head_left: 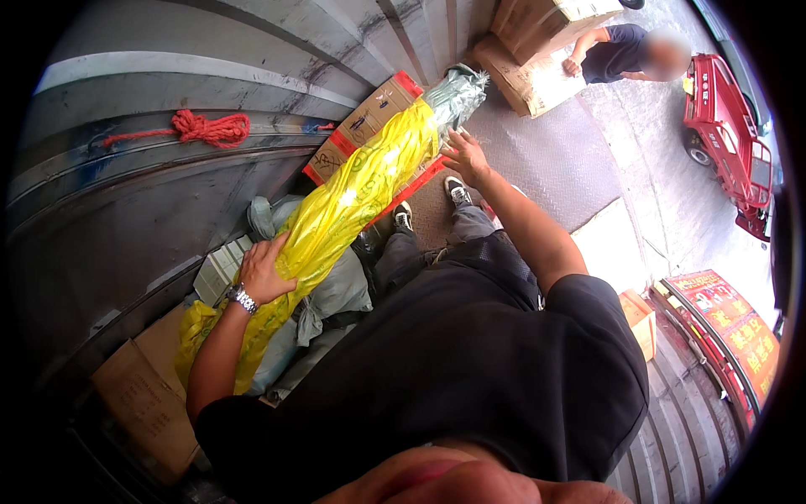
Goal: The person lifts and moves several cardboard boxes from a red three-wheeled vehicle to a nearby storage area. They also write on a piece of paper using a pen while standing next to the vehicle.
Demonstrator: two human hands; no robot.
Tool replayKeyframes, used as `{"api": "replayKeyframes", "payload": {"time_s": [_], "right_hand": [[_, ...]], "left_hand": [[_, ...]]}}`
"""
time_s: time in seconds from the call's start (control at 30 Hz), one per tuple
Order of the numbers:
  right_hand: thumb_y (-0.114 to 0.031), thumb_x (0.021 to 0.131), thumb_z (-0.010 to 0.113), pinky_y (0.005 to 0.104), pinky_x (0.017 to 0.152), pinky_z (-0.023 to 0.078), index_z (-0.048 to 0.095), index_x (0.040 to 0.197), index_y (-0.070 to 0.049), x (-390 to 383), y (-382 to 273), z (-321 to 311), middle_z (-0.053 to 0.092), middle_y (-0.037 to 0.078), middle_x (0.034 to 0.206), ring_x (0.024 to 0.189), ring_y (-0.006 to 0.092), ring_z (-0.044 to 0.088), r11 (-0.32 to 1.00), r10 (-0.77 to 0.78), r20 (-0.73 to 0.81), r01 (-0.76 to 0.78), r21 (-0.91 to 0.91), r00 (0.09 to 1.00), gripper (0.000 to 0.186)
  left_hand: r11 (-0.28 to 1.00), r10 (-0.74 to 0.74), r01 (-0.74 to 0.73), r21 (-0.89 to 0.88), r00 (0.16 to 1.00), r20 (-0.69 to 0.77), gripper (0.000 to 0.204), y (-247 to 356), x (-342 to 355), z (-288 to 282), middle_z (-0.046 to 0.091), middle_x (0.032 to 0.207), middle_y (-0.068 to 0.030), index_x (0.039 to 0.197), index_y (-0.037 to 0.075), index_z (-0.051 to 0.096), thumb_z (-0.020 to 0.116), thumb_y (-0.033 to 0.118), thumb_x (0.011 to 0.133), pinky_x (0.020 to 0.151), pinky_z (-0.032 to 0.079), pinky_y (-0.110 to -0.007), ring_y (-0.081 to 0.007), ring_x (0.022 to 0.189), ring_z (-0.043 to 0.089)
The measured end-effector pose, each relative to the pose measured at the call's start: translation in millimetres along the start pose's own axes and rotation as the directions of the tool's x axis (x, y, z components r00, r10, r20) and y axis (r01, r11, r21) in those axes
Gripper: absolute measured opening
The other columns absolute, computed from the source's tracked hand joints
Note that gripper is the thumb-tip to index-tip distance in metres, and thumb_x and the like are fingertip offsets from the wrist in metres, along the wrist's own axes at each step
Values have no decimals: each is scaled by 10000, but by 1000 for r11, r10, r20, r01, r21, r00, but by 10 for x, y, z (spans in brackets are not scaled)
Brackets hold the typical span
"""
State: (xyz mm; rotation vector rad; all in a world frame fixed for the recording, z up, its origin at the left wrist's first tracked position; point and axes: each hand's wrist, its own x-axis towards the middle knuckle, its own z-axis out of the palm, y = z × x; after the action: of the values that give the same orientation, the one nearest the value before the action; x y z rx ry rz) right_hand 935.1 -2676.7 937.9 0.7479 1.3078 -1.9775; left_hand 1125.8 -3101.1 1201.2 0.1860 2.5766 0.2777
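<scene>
A long bundle in shiny yellow plastic point(348, 202) slants across in front of me, its far end wrapped in grey-green plastic point(457, 94). My left hand point(267, 273), with a metal watch at the wrist, grips the nearer part from above, thumb pointing right; some fingertips are hard to make out. Close to the far end, my right hand point(466, 158) is open with fingers apart, and whether it touches the bundle I cannot tell. Beneath and beyond the bundle is a cardboard box with red edges point(369, 118). Grey plastic sacks point(342, 284) lie under its nearer part.
A ribbed metal wall point(210, 50) with red rope point(211, 128) runs along the left. Flattened cardboard point(147, 403) lies at lower left. Stacked cartons point(529, 76) stand at the far edge, where another person point(617, 55) has a hand on one. A red three-wheeled vehicle point(729, 126) is outside.
</scene>
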Motion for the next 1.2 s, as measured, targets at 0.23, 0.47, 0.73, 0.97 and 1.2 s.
{"api": "replayKeyframes", "payload": {"time_s": [0.23,0.47,0.73,0.97,1.2], "right_hand": [[-470,937,604,402,940,506,324,1459,16,-822,184,-740,602,238,1282,1129,319,634,672,-269,-155,70,-737,950,767],[-489,917,580,406,976,487,519,1321,47,-2597,1519,-1885,650,249,1196,1139,361,623,133,-4,-498,-493,-860,867,673],[-487,919,561,407,937,500,544,1305,25,-2879,2238,-1502,676,249,1128,1072,354,657,261,83,-517,-519,-814,852,641],[-423,970,549,328,835,528,522,1329,11,-2381,2158,-908,696,171,1084,949,212,685,576,8,-409,-339,-744,912,564],[-441,962,563,388,962,487,545,1296,-18,-2782,1996,-383,663,205,1191,1112,333,634,612,-83,-374,-249,-751,924,539]], "left_hand": [[992,-80,94,84,985,-153,1131,-1710,969,1246,539,1203,-172,1549,209,221,825,322,600,948,398,-535,-365,1149,511],[976,-86,119,183,980,-178,1235,-2397,1645,2283,526,1131,-170,1572,236,126,839,381,575,907,421,-517,-376,1088,526],[991,-32,68,114,956,-291,1122,-2409,1723,2052,554,1103,-140,1532,307,262,857,382,584,884,418,-530,-356,1067,546],[948,-192,250,196,943,-272,1192,-2319,2644,2418,507,1251,-121,1551,397,130,870,345,618,968,401,-502,-321,1188,511],[934,-286,306,186,950,-129,1299,-2243,2649,2441,449,1389,-155,1552,394,-24,891,420,631,994,387,-573,-359,1264,469]]}}
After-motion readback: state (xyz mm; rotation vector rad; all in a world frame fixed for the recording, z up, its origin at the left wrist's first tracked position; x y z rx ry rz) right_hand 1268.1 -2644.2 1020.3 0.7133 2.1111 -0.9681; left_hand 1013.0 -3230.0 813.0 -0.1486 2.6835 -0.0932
